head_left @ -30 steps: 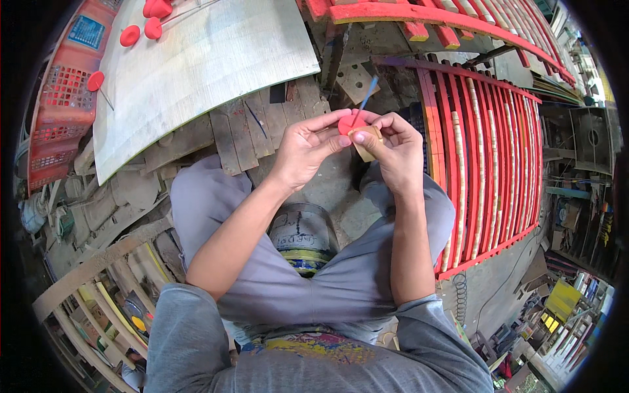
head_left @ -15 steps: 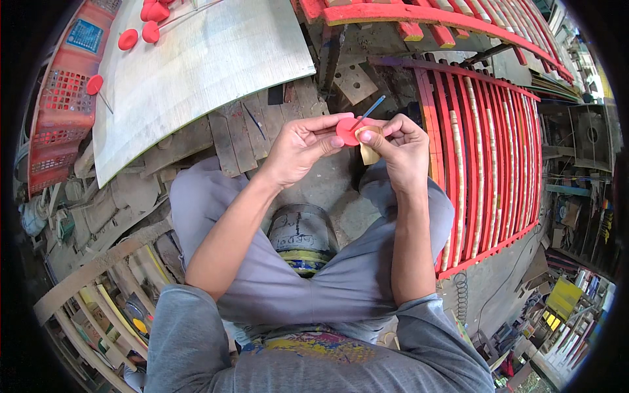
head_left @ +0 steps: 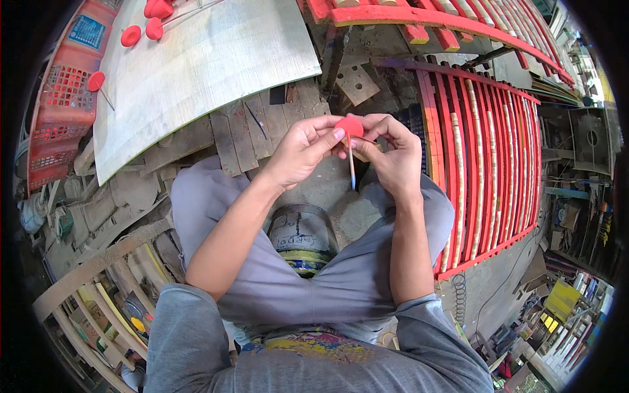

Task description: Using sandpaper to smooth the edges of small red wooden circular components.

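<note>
In front of me, both hands meet at a red wooden disc [head_left: 351, 125] on a thin stick [head_left: 352, 165], which hangs downward and ends in a blue tip. My left hand [head_left: 303, 149] pinches the disc's left edge between thumb and fingers. On the other side, my right hand [head_left: 395, 154] is closed on a folded piece of tan sandpaper [head_left: 365, 139], seen almost edge-on and mostly hidden by the fingers. Its fingers are close against the disc. More red rounded pieces on sticks lie on a pale board [head_left: 209, 72] at the far left, including a red knob [head_left: 130, 35].
A red plastic crate [head_left: 62, 108] stands left of the board. Red slatted panels [head_left: 485, 164] lean at the right, with another red slatted frame [head_left: 419, 16] above. A paint-stained bucket [head_left: 301, 236] sits between my legs. A wooden slatted rack [head_left: 98, 275] is at lower left.
The disc has been turned over: its stick pointed up and right before and now hangs down. The tan sandpaper, earlier plainly visible, has turned edge-on. Both hands stay close together.
</note>
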`<state>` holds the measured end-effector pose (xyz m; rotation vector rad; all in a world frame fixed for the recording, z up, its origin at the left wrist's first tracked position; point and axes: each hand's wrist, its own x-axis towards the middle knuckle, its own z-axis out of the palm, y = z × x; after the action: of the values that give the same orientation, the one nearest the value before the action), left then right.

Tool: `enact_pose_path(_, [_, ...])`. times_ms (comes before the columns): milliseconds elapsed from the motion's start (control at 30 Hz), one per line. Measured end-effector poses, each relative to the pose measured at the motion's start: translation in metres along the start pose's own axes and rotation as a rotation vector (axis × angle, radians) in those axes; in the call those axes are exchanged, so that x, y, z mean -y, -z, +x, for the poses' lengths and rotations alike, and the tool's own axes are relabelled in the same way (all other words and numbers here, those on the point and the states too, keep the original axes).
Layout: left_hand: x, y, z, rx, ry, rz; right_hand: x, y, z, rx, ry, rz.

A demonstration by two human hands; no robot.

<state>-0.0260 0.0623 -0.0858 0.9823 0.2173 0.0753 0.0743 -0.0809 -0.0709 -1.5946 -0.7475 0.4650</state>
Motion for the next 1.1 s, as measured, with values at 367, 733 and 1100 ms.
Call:
enact_pose_path(367, [-0.005, 0.009, -0.002, 0.019, 0.008, 0.293, 0.005, -0.002, -0.001, 0.034, 0.089, -0.06])
enact_pose_path(733, [-0.017, 0.015, -0.007, 0.214, 0.047, 0.629, 0.013, 0.009, -0.003, 0.164, -0.208, 0.426])
enact_pose_path(1100, [-0.008, 0.007, -0.004, 0.12, 0.153, 0.191, 0.007, 0.003, -0.003, 0.191, 0.002, 0.166])
